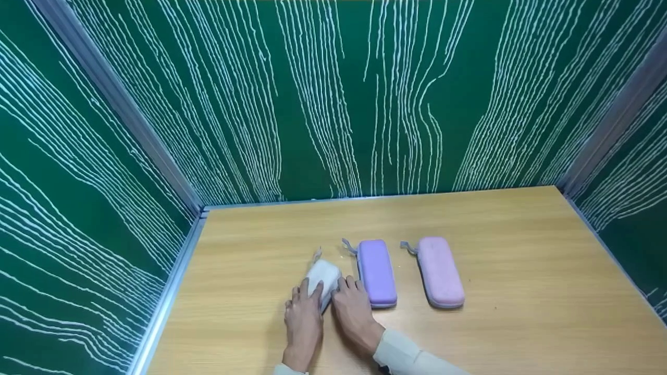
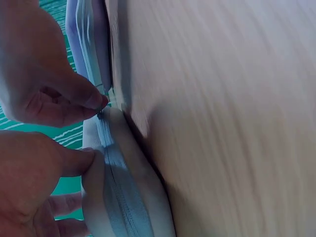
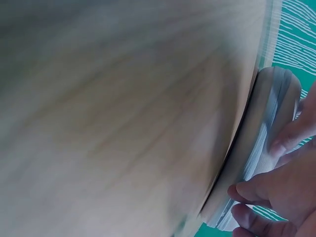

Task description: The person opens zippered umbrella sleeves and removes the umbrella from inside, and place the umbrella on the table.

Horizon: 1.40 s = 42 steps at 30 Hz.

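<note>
A pale grey-white zip case point(image 1: 323, 273) lies on the wooden table. My left hand point(image 1: 304, 316) grips it from the near left, thumb on top and fingers along the far-left side. My right hand point(image 1: 355, 311) is at the case's right side, where its thumb and forefinger pinch the zipper pull point(image 2: 100, 114), mostly hidden by the fingertips. The zipper band point(image 2: 118, 182) runs along the side wall in the left wrist view. In the right wrist view, the case point(image 3: 256, 133) stands beside both hands, its zipper line facing the camera.
A purple zip case point(image 1: 378, 273) lies just right of my right hand, and a pink zip case point(image 1: 441, 272) lies farther right. Both have grey strap loops at their far ends. Green panels point(image 1: 323, 104) with white wavy lines surround the wooden table point(image 1: 521, 291) at the back and sides.
</note>
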Tool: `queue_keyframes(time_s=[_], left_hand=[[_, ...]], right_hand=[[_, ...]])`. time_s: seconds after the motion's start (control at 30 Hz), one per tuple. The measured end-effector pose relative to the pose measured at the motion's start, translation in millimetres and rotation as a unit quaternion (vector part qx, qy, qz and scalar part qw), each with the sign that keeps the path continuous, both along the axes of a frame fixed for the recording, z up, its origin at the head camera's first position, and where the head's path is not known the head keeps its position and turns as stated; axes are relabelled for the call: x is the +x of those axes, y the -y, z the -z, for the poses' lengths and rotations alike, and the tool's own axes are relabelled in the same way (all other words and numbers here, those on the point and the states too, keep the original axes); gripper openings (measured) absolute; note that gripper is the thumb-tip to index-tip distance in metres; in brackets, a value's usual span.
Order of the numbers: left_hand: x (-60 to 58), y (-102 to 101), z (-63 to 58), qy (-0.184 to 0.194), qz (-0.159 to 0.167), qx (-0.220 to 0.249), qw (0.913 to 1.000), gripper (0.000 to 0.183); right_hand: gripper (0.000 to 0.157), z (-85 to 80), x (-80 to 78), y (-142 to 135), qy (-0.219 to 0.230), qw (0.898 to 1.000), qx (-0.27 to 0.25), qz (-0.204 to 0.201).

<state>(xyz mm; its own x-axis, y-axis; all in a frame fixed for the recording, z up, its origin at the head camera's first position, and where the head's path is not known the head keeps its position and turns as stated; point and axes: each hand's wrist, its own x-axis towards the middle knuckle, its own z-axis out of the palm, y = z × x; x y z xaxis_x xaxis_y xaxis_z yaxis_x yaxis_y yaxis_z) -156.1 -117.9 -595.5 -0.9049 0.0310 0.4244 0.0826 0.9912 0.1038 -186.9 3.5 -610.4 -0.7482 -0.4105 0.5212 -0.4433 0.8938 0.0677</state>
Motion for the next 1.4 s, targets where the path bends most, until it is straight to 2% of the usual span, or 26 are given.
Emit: queue_keyframes(time_s=[0.27, 0.6, 0.8, 0.97, 1.13, 1.23, 1.4], left_hand=[[2.6, -5, 2.0, 0.000, -0.016, 0.018, 0.9997, 0.058], [1.8, -14, 3.0, 0.024, -0.052, 0.020, 0.9981, 0.056], [2.2, -11, 1.5, 0.026, -0.028, 0.001, 0.9993, 0.055], [0.5, -4, -6.8, 0.070, 0.002, -0.007, 0.9976, 0.046], [-1.7, -1, -12.6, 0.106, 0.011, 0.002, 0.9943, 0.045], [-1.2, -3, -12.2, 0.102, 0.006, 0.020, 0.9946, 0.047], [-0.3, -7, -10.0, 0.072, -0.006, 0.037, 0.9967, 0.048]], right_hand=[[0.015, -0.7, 5.6, 3, 0.000, 1.000, -0.002, -0.003], [0.015, -0.3, 8.3, 2, 0.012, 1.000, 0.006, -0.009], [0.015, 0.7, 7.0, 0, -0.001, 1.000, -0.007, -0.011], [0.015, -0.5, 5.0, -2, -0.020, 1.000, -0.012, -0.008], [0.013, -0.9, 3.0, -3, -0.003, 1.000, 0.003, 0.004], [0.013, -0.6, 3.6, -3, 0.013, 1.000, 0.015, 0.007], [0.015, -1.5, 5.2, -3, 0.021, 0.999, 0.024, 0.009]])
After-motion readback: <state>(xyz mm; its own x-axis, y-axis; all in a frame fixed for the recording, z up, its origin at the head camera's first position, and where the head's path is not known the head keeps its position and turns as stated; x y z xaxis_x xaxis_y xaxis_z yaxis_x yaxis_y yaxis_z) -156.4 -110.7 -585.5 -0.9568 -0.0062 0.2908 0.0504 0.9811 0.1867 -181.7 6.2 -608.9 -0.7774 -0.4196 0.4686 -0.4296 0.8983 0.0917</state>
